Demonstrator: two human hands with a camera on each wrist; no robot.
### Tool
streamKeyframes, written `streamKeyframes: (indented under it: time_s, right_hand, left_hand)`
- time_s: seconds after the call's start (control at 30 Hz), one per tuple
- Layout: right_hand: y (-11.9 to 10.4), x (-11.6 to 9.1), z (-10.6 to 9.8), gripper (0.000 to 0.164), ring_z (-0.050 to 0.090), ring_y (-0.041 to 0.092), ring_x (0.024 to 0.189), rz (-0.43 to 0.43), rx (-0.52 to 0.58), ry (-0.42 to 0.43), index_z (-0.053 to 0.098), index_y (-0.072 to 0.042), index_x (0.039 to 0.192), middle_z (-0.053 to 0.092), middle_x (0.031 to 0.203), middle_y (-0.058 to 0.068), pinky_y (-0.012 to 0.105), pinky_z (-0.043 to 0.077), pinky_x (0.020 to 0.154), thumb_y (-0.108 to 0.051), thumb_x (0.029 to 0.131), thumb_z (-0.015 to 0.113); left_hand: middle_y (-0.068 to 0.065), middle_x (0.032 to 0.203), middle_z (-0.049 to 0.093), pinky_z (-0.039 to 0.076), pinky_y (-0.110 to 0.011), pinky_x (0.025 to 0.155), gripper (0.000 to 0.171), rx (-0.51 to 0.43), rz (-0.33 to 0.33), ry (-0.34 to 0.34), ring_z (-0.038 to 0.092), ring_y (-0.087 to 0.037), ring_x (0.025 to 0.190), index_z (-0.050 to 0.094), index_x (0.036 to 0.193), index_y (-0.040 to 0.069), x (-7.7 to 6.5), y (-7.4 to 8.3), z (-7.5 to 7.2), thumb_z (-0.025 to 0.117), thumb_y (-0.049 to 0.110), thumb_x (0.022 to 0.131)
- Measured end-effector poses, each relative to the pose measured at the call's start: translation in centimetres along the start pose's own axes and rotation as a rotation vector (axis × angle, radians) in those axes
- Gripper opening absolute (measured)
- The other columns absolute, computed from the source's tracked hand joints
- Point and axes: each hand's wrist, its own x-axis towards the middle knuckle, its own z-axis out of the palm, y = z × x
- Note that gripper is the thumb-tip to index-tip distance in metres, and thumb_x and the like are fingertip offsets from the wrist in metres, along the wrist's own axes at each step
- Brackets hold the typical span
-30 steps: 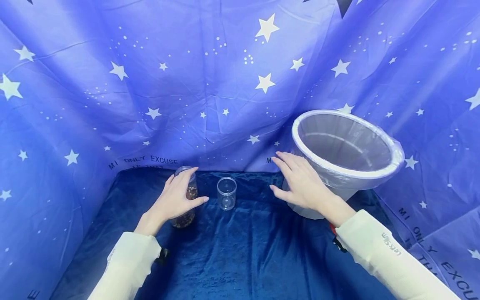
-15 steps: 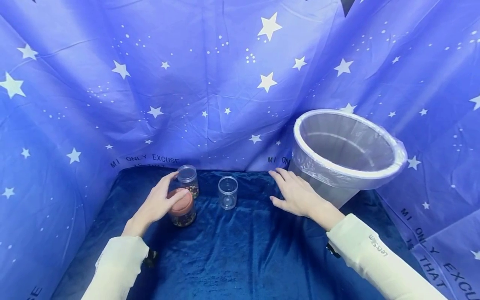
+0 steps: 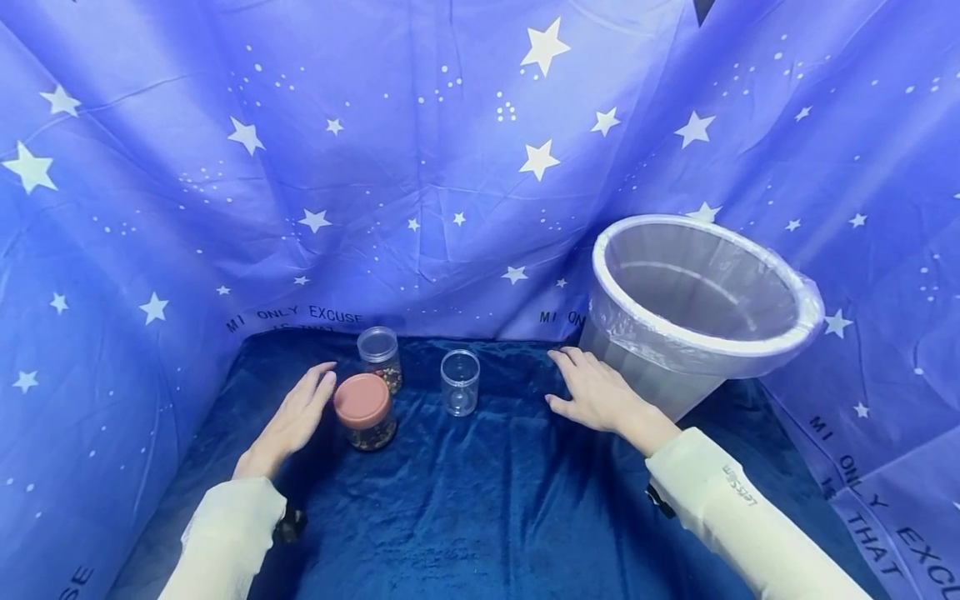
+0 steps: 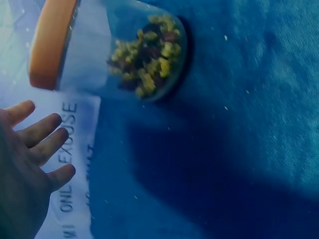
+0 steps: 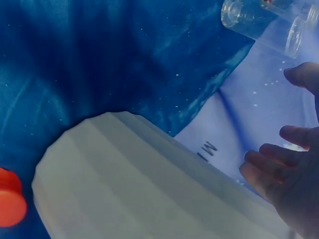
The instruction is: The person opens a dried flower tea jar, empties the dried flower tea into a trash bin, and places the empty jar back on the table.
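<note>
My left hand rests beside a jar with a reddish-brown lid, its fingers extended and holding nothing. The left wrist view shows that jar with a yellow-and-dark dried mix at its bottom, apart from the spread fingers. Just behind it stands a clear jar with a similar mix. Farther right is another clear jar with nothing seen inside. My right hand hovers in front of the bin, fingers relaxed and gripping nothing, as the right wrist view of the hand also shows.
A large pale bin lined with a clear bag stands at the back right. In the right wrist view, orange-red round objects lie beside its base. Dark blue cloth covers the table; a starry curtain hangs behind.
My left hand has drawn back left from over the jars, uncovering the lidded jar and the one behind it. My right hand has lowered slightly. The view has shifted a little.
</note>
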Motion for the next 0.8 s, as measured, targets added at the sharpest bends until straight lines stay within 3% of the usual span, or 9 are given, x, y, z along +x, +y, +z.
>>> streamKeyframes:
  time_s: [0.23,0.33,0.5,0.67,0.8]
  right_hand:
    - [0.5,0.1,1.2,0.070,0.056,0.044,0.121,0.062,0.086,-0.040,0.046,0.003,0.141,0.054,0.136,0.026,0.058,0.049,0.095,-0.044,0.092,0.060]
    - [0.5,-0.1,1.5,0.070,0.057,0.043,0.120,0.072,0.084,-0.059,0.047,0.002,0.141,0.055,0.135,0.025,0.058,0.050,0.091,-0.045,0.092,0.060]
    - [0.4,-0.2,1.7,0.068,0.058,0.042,0.120,0.080,0.067,-0.072,0.046,0.002,0.141,0.055,0.135,0.025,0.058,0.051,0.090,-0.045,0.093,0.059]
    - [0.4,-0.1,1.6,0.068,0.056,0.042,0.122,0.087,0.060,-0.087,0.046,0.001,0.142,0.054,0.137,0.025,0.058,0.050,0.091,-0.047,0.095,0.056]
    - [0.5,0.0,1.7,0.068,0.057,0.041,0.121,0.091,0.054,-0.095,0.046,0.000,0.142,0.053,0.137,0.024,0.058,0.051,0.090,-0.048,0.095,0.055]
  left_hand:
    - [-0.029,0.152,0.034,0.023,-0.057,0.116,0.068,-0.022,-0.105,-0.034,0.028,-0.046,0.143,0.033,0.147,-0.004,-0.4,-2.1,-0.5,0.008,0.045,0.107]
    - [-0.029,0.153,0.033,0.022,-0.057,0.117,0.066,-0.015,-0.168,-0.047,0.028,-0.046,0.144,0.031,0.148,-0.004,-0.7,-2.8,-0.5,0.009,0.044,0.107]
    - [-0.031,0.151,0.036,0.026,-0.059,0.115,0.061,0.066,-0.206,-0.059,0.032,-0.047,0.141,0.030,0.148,-0.004,-1.2,-3.8,0.1,0.024,0.041,0.107]
    - [-0.034,0.143,0.044,0.033,-0.065,0.106,0.066,0.227,-0.177,-0.098,0.041,-0.051,0.133,0.032,0.147,-0.005,-1.4,-4.4,0.4,0.038,0.045,0.104]
    - [-0.035,0.143,0.042,0.029,-0.069,0.106,0.075,0.320,-0.140,-0.112,0.039,-0.055,0.131,0.033,0.146,-0.005,-1.5,-4.9,0.5,0.056,0.046,0.095]
